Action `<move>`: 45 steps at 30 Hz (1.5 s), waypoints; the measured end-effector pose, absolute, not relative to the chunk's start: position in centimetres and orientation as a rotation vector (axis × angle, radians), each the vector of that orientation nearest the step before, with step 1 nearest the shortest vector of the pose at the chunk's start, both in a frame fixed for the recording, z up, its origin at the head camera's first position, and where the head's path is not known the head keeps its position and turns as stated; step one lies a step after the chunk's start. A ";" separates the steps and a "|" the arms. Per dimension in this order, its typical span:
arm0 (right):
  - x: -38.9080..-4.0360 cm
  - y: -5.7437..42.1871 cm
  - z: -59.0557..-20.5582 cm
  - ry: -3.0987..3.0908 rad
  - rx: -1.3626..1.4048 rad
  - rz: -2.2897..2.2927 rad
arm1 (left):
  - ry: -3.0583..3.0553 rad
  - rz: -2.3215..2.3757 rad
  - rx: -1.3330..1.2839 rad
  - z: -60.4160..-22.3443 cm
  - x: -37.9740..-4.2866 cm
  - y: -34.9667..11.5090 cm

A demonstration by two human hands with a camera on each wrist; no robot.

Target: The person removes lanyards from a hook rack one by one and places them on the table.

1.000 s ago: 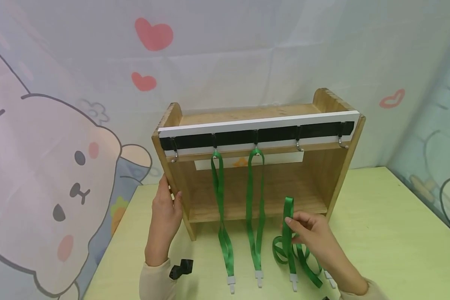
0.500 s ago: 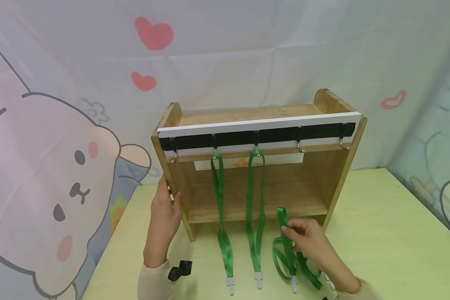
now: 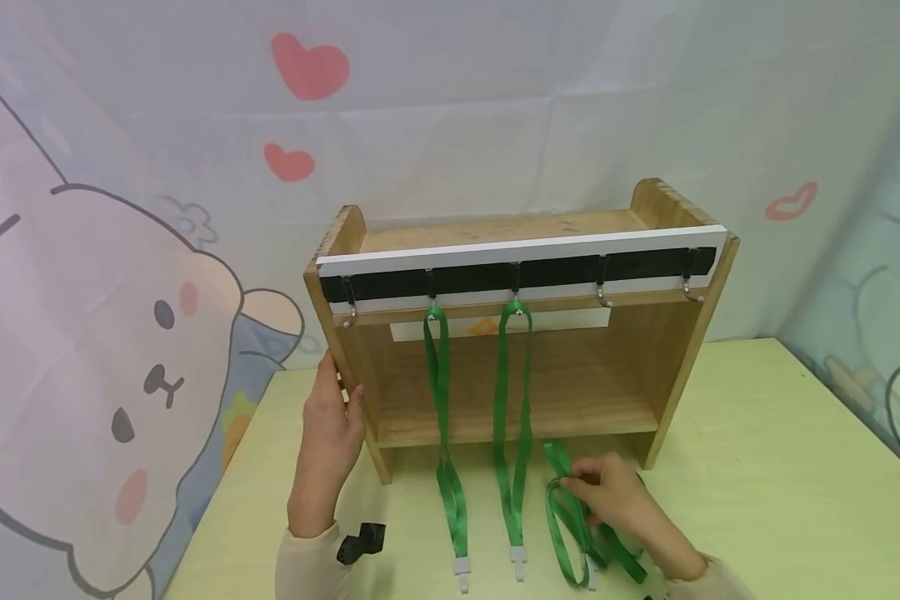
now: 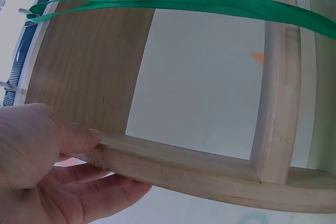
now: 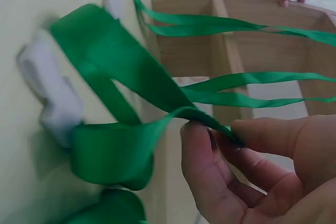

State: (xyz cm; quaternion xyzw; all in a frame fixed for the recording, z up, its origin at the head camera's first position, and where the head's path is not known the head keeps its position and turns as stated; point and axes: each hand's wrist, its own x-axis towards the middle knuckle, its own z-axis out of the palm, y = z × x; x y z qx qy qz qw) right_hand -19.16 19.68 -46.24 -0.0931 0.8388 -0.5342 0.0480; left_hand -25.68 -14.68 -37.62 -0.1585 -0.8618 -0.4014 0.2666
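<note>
A: What is different now?
B: The right hand (image 3: 618, 497) is lower than a second ago, and the loose green satin ribbon lanyard (image 3: 558, 457) is down with it. Its folded top stood upright before the light wooden shelf unit (image 3: 592, 387); now it leans below the bottom board, close to the pale yellow-green table (image 3: 750, 450), its other loops coiled around it.
A: Meaning what for the work?
B: As I judge it, the strap is farther from the bent silver metal hooks (image 3: 604, 294) than before. Two matching green lanyards (image 3: 438, 375) already hang, on the second and third hooks from the left; this one is on none.
A: And the fingers?
B: The right thumb and fingers pinch the ribbon, nearly together, with just the strap between them. The left hand (image 3: 332, 417) stays where it was, gripping the front edge of the left side panel (image 4: 178, 169): thumb on the inner side, fingers outside, parted by little more than the wood's thickness.
</note>
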 end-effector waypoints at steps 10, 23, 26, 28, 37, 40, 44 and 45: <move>-19.6 20.0 -47.8 2.638 -0.293 -1.541 | -2.317 -1.072 -0.449 -37.6 -25.7 -14.5; -19.6 19.7 -49.0 2.769 -0.230 -1.379 | -2.320 -1.065 -0.438 -37.9 -25.7 -14.6; -19.6 19.3 -49.0 2.847 -0.189 -1.283 | -2.320 -1.062 -0.438 -37.8 -25.7 -14.6; -19.5 19.1 -49.0 2.894 -0.162 -1.211 | -2.318 -1.060 -0.440 -37.8 -25.7 -14.6; -19.2 18.8 -48.1 3.017 -0.096 -1.015 | -2.314 -1.043 -0.449 -37.8 -25.8 -14.8; -19.2 19.0 -47.5 3.032 -0.104 -0.986 | -2.318 -1.049 -0.445 -37.8 -25.8 -14.9; -19.0 19.1 -46.6 3.034 -0.111 -0.960 | -2.314 -1.052 -0.440 -37.8 -25.8 -14.8; -19.0 19.2 -46.4 3.037 -0.113 -0.953 | -2.309 -1.054 -0.445 -37.8 -25.8 -14.7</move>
